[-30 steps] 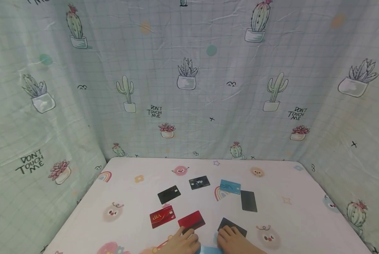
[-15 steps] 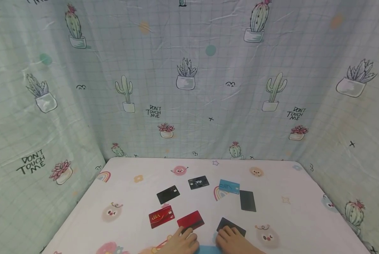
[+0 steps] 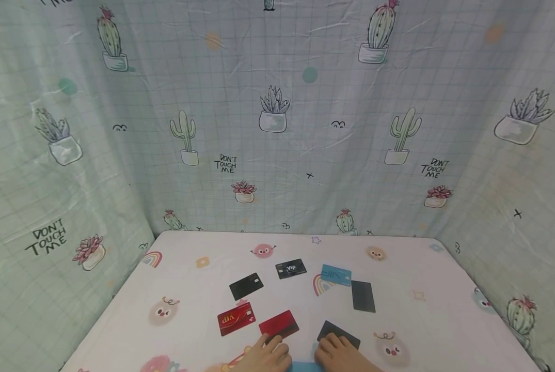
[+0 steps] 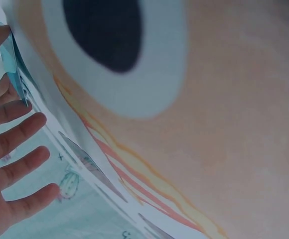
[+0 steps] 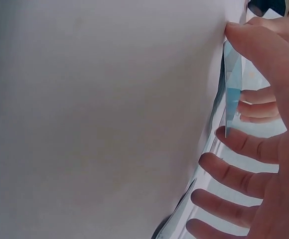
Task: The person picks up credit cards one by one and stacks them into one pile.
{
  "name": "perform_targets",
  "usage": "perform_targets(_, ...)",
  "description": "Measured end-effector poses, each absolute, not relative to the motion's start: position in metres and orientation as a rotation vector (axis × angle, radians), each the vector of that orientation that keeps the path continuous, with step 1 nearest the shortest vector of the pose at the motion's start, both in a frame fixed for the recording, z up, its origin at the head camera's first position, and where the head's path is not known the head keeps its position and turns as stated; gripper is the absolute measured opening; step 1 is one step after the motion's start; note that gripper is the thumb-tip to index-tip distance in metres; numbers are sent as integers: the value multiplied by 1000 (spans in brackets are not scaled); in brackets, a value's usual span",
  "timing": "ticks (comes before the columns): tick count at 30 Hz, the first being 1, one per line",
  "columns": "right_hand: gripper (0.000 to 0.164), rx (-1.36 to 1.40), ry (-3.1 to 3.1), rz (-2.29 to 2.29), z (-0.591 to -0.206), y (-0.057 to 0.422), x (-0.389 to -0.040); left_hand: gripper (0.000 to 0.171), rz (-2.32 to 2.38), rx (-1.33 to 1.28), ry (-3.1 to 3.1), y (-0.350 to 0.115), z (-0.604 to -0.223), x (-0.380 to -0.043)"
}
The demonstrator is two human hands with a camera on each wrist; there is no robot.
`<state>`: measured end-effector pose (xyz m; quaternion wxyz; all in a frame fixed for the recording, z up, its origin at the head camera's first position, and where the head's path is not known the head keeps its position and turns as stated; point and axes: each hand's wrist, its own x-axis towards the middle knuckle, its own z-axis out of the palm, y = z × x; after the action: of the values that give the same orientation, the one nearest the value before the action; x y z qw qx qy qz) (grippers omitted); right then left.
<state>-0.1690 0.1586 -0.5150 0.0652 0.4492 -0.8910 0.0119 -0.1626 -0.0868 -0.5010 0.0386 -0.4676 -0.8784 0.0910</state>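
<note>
At the bottom edge of the head view, a light blue card (image 3: 305, 367) spans the gap between my left hand (image 3: 264, 356) and my right hand (image 3: 344, 356). The right wrist view has the same card (image 5: 232, 94) edge-on, pinched between my right thumb and index finger, the other fingers spread. My left thumb and index finger (image 4: 7, 114) grip its opposite side in the left wrist view. The left fingertips overlap a red card with a black stripe (image 3: 279, 323). A dark card (image 3: 339, 333) lies partly behind the right fingers. Much of the blue card is cut off by the frame.
Farther back on the white patterned table (image 3: 189, 289) lie a red VIP card (image 3: 236, 319), a black card (image 3: 246, 286), a black Vip card (image 3: 290, 268), a blue VIP card (image 3: 336, 275) and a dark grey card (image 3: 363, 296). A cactus-print curtain (image 3: 305, 150) encloses the table.
The blue card between the hands shows less pale shine than a second ago. Both hands stay almost in place, and the cards on the table have not moved.
</note>
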Motion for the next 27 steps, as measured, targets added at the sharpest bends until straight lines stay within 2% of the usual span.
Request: perform_targets(27, 49, 1427, -2466, -70, -514, 160, -171, 43, 280, -1421, -2705, -87, -502, -163)
